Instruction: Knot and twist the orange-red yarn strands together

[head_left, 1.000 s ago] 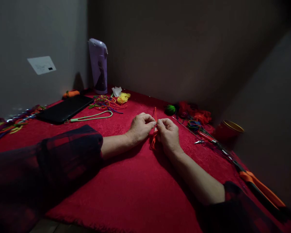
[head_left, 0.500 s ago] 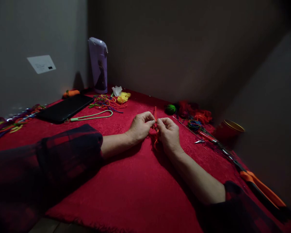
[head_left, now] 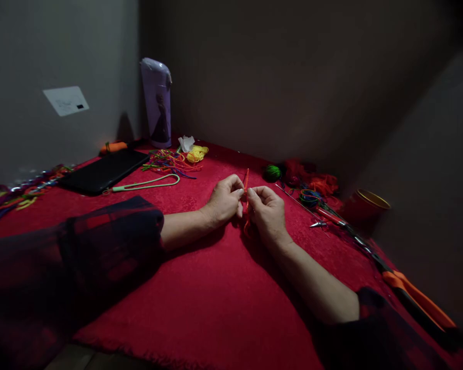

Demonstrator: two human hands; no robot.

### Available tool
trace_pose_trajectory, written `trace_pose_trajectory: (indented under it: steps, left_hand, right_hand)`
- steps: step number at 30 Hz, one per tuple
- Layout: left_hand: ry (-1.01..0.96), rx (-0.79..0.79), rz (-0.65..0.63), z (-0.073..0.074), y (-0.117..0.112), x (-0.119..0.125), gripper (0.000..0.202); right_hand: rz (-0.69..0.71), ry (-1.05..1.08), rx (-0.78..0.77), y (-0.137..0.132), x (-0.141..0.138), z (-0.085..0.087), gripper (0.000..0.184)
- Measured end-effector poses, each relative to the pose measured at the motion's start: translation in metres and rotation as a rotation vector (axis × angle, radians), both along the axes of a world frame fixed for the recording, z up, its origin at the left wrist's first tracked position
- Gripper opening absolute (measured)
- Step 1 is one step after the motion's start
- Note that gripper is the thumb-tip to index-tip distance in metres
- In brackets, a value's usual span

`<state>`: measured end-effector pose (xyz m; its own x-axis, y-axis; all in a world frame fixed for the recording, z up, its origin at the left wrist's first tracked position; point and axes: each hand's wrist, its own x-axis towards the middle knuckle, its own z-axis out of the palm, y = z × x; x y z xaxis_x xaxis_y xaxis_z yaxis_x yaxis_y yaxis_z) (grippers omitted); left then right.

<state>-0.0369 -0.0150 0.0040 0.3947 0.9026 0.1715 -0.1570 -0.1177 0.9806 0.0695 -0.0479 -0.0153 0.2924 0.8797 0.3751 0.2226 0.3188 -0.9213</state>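
My left hand (head_left: 224, 201) and my right hand (head_left: 268, 210) meet at the middle of the red cloth (head_left: 200, 277). Both pinch a thin orange strand (head_left: 246, 181) between thumb and fingertips. The strand's top end sticks up above the fingers, and a bunch of orange thread hangs below them between the two wrists. Both forearms rest on the cloth, in dark checked sleeves.
A black tablet (head_left: 102, 170), a green cord loop (head_left: 150, 183), coloured strands (head_left: 170, 160) and a tall lilac bottle (head_left: 157, 103) lie at the back left. A green yarn ball (head_left: 272, 173), red yarn, a red cup (head_left: 364, 205), small snips (head_left: 318, 224) and orange-handled scissors (head_left: 412, 295) line the right edge.
The hands have shifted slightly up and away, still pinching the orange strand; the fingers have worked closer around it.
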Motion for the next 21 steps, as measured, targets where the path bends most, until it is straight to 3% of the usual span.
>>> trace_pose_trajectory:
  steps: [21]
  left_hand:
    - [0.018, 0.018, 0.054, 0.0011, 0.0026, -0.0019, 0.014]
  right_hand:
    - [0.029, -0.016, -0.003, 0.0008, 0.0, -0.0005, 0.037]
